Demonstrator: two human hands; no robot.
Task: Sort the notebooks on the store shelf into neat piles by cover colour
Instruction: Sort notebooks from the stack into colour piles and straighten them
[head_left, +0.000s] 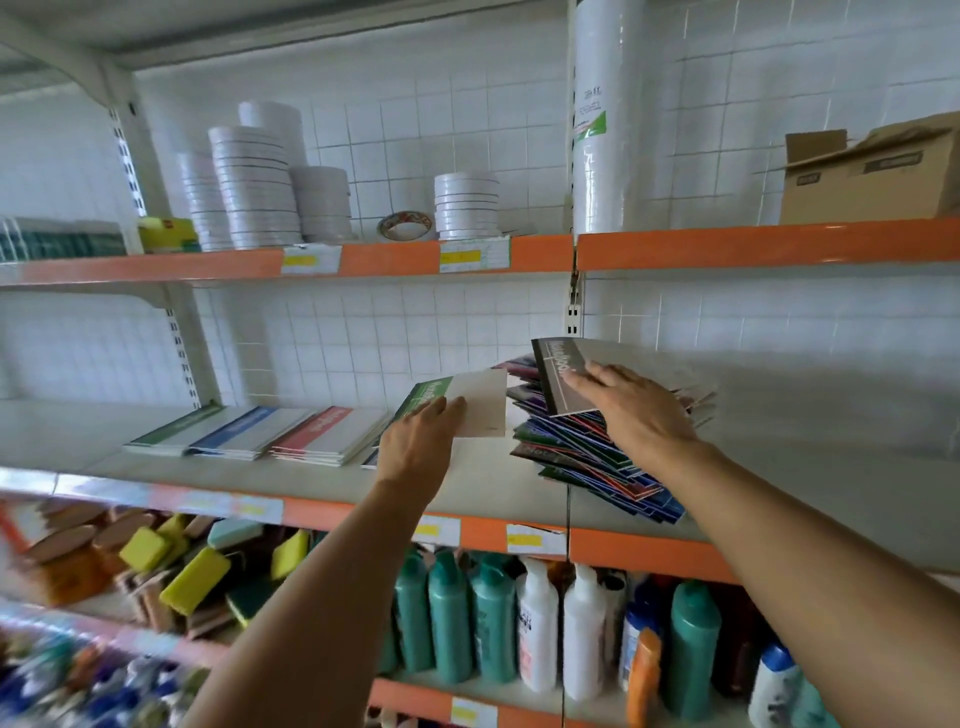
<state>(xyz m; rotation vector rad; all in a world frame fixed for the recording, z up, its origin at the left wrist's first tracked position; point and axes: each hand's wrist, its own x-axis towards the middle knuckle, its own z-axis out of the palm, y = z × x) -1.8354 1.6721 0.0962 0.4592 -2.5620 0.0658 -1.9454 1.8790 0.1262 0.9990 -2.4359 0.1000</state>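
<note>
My left hand (423, 439) grips a green-and-white notebook (467, 402) by its near edge, held above the shelf (291, 480) between the sorted piles and the mixed heap. My right hand (631, 410) lies with straight fingers on a black-and-grey notebook (563, 371) that tilts up on top of the untidy heap of mixed notebooks (582, 460). To the left lie three flat piles: green (174, 428), blue (244, 431) and red (330, 431). A further pile is mostly hidden behind my left wrist.
The shelf above holds stacks of white tape rolls (254, 187), a tall wrapped stack (605, 114) and a cardboard box (872, 171). Below are sponges (171, 566) and bottles (493, 623). An upright post (571, 306) stands behind the heap.
</note>
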